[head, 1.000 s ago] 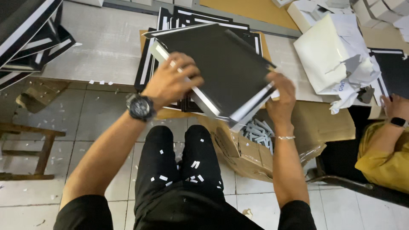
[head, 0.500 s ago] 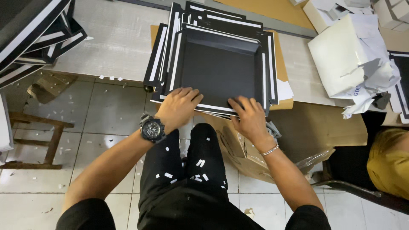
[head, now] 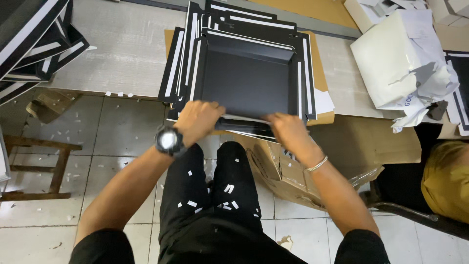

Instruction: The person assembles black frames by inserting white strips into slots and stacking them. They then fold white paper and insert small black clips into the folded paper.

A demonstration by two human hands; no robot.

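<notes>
A flat black box blank (head: pixel 249 80) with raised side flaps lies on top of a stack of black-and-white card sheets (head: pixel 181 63) at the table's near edge. My left hand (head: pixel 195 120), with a black watch on the wrist, pinches the near edge flap of the blank. My right hand (head: pixel 288 129), a thin bracelet on its wrist, grips the same near flap a little to the right. The flap is partly hidden under my fingers.
More black-and-white sheets (head: pixel 34 39) lie at the far left of the grey table (head: pixel 122 54). A white paper bundle (head: pixel 400 63) sits at right. A brown carton (head: pixel 288 171) stands on the floor, a wooden stool (head: pixel 34 166) at left, a person in yellow (head: pixel 447 176) at right.
A second ago I held the black blank tilted up in both hands. It now lies flat on the stack, and both hands have moved onto its near flap.
</notes>
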